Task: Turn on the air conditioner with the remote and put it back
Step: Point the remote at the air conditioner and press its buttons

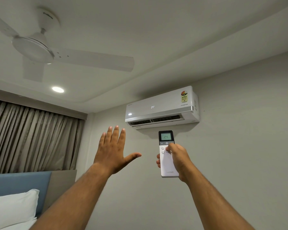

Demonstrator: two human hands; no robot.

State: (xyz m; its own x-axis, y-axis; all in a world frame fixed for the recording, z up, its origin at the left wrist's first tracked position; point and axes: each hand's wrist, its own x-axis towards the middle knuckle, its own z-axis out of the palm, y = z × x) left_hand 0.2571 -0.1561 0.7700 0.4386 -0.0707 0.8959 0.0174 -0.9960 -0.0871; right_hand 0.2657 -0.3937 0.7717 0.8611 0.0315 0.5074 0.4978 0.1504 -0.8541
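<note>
A white air conditioner hangs high on the wall, its front showing 24 and its lower flap partly open. Just below it I hold up a white remote with a dark top and a lit screen reading 24. My right hand is wrapped around the remote, thumb resting on the buttons under the power key. My left hand is raised to the left of the remote, palm toward the wall, fingers spread, holding nothing.
A white ceiling fan hangs at upper left, with a lit round ceiling light nearby. Grey curtains cover the left wall. A blue headboard and white pillow sit at bottom left.
</note>
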